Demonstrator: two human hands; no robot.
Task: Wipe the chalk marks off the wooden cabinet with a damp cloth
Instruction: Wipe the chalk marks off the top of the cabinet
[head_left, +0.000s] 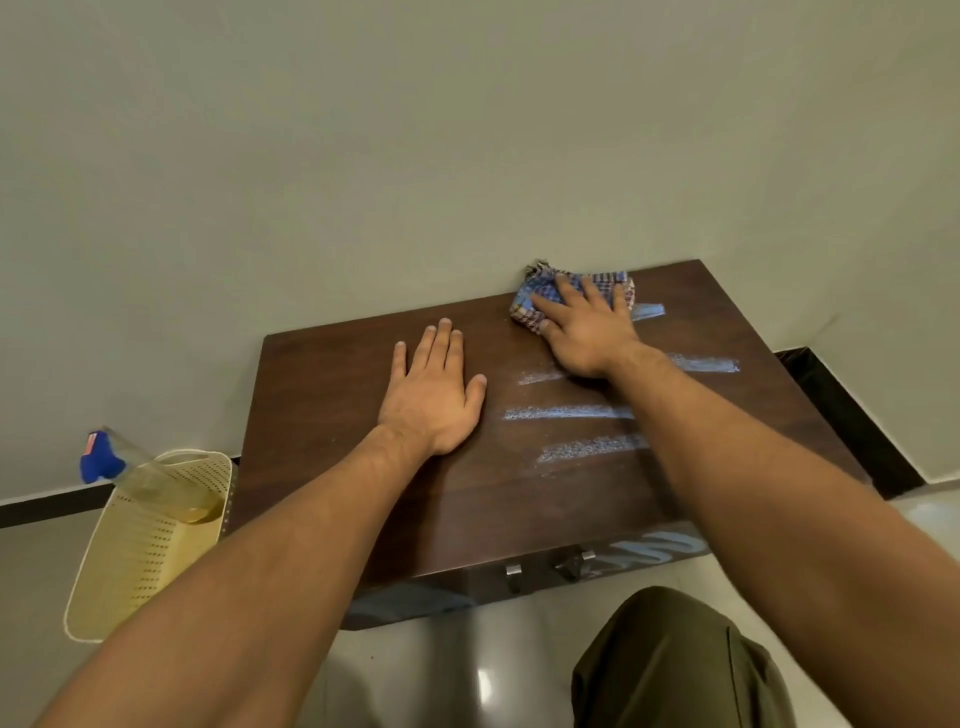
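Olive-green trouser knee (675, 665) sits closest, just below the front edge of the dark brown wooden cabinet (322, 415), and two bare forearms reach over it onto the cabinet top.

The right hand (584, 332) is at the cabinet's back edge, close to the wall. Its fingers (597, 296) are spread and fairly straight, pressing down on a crumpled blue-and-red checked cloth (530, 293). Nothing is pinched; the hand simply pins the cloth to the wood. The left hand (434, 395) lies palm down on bare wood left of the cabinet's middle, fingers straight and holding nothing. To my eye it is bracing the person's lean.

That cloth looks soft, light and limp. If it is damp it will likely cling and drag a little on the wood. It wants to be kept bunched under a flat hand and driven by pressure from above rather than by a tight grip, or it may roll out from under the fingers.

Pale chalk stripes (566, 413) cross the right half of the cabinet top, between the right hand and the front edge, one running under the wrist. More chalk scrawl (654, 548) shows on the cabinet's front, beside the small metal handles (513, 570). The chalk looks powdery and may smear before it lifts.

Left of the cabinet stands a cream perforated plastic basket (145, 561) with a clear, blue-headed spray bottle (156, 483) leaning in it.
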